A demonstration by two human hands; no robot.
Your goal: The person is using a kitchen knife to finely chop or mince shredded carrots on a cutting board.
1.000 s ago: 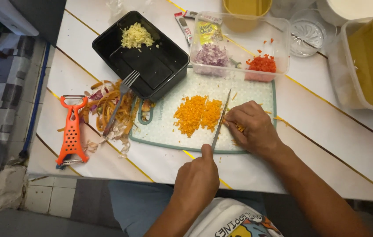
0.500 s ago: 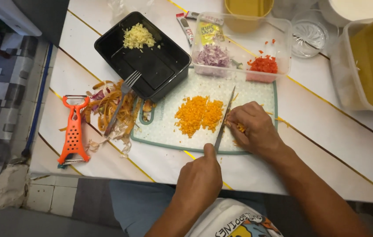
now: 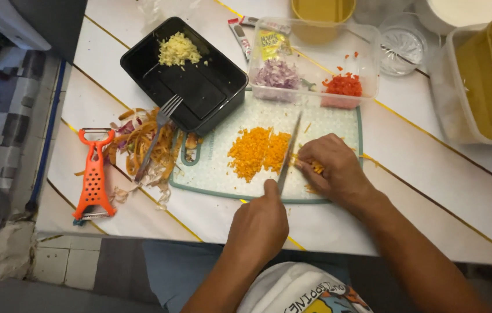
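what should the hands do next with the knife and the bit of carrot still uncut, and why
Probably one more downward cut. The left hand holds the thin-bladed knife on the pale green-rimmed cutting board, blade against the few orange carrot strips pinned under the right hand. The heap of diced orange carrot lies on the blade's far side, so only those strips look uncut.

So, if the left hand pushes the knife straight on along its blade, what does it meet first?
Likely the clear container beyond the cutting board, near the chopped purple onion; the left hand points the knife there.
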